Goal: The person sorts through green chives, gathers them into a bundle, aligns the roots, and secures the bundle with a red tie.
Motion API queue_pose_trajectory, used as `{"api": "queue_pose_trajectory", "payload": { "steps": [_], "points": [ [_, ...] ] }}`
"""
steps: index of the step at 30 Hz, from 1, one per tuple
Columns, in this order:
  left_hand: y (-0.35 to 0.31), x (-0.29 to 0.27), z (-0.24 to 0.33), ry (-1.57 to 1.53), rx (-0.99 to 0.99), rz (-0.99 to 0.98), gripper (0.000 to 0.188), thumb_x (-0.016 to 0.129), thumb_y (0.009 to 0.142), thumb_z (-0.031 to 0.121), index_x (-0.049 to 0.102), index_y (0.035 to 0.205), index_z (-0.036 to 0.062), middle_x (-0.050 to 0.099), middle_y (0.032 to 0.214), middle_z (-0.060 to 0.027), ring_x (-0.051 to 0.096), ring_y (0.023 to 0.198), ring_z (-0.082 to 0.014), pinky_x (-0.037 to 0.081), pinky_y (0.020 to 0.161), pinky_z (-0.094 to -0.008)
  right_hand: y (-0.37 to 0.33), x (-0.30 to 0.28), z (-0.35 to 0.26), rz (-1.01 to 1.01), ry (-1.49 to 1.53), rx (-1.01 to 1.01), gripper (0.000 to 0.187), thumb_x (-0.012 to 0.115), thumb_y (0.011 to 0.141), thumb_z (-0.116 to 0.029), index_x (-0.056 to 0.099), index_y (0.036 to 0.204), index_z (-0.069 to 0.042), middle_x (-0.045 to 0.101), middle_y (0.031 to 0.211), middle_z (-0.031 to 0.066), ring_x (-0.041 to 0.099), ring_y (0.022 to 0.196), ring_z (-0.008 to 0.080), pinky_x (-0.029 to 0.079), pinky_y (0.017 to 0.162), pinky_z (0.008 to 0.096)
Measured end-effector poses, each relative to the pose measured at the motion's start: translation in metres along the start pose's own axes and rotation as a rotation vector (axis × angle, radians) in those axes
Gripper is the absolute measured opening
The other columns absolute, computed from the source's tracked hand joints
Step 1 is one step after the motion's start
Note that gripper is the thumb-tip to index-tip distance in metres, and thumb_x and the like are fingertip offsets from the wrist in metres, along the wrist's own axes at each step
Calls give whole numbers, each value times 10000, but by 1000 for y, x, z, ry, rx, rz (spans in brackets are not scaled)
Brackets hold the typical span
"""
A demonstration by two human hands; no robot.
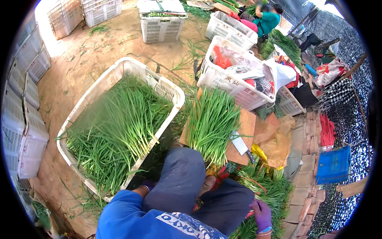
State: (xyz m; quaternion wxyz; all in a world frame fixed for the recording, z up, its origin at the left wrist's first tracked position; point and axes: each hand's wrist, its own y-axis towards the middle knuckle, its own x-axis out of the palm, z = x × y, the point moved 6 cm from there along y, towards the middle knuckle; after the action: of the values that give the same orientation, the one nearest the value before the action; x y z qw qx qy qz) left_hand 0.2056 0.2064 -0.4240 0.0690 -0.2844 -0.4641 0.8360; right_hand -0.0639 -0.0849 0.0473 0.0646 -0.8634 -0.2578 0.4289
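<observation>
A loose pile of long green chives (pixel 215 119) lies on a brown board (pixel 247 125) in front of my knees. A cleaver (pixel 239 144) with a dark handle rests on the board, beside the pile. To the left, a large white crate (pixel 63 139) holds many more chives (pixel 119 131). My left hand (pixel 149 185), in a purple glove, is low by the crate's near side; my knee and sleeve hide its fingers. At my right thigh, my purple-gloved right hand (pixel 262 215) is closed, with a reddish bit at its fingertips, above bundled chives (pixel 268 191).
Another white crate (pixel 238 93) with bags and cloth stands beyond the board. Stacked crates (pixel 34 139) line the left side. A blue crate (pixel 333 165) sits right, past a row of bricks (pixel 304 175). A person in green (pixel 268 20) sits at the back.
</observation>
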Motion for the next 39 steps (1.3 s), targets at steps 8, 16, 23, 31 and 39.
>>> {"api": "queue_pose_trajectory", "payload": {
  "steps": [8,16,23,31,39],
  "points": [
    [-48,-1,-18,35,12,-38,374,440,812,361,609,988,77,567,1047,-192,540,981,-330,419,822,-396,5,9,-27,-50,109,-85,299,542,825,-124,530,1037,87,619,802,115,594,745,136,456,687,231],
    [-111,12,-42,76,25,-47,367,447,805,360,615,972,79,573,1034,-191,546,972,-331,427,811,-399,-20,-1,-32,-15,126,-155,298,563,817,-147,550,1019,73,622,801,101,588,747,130,452,689,231],
    [-187,28,-87,63,-57,-46,361,454,800,360,620,959,82,578,1023,-190,551,964,-331,433,801,-403,-35,11,-36,-48,174,-220,299,585,801,-148,562,1032,41,622,818,91,580,734,118,451,678,232],
    [-233,50,-120,30,-146,-16,354,461,793,360,626,943,84,584,1010,-189,556,955,-332,441,789,-407,-43,28,-26,-95,99,-218,294,526,837,-122,529,1073,53,619,850,104,596,799,136,459,738,235],
    [-244,32,-96,58,-152,26,348,469,787,360,632,928,87,589,997,-188,562,946,-332,448,778,-411,-34,43,-37,-121,122,-240,297,525,837,-115,523,1076,62,613,857,103,587,804,134,454,742,234]
  ]
}}
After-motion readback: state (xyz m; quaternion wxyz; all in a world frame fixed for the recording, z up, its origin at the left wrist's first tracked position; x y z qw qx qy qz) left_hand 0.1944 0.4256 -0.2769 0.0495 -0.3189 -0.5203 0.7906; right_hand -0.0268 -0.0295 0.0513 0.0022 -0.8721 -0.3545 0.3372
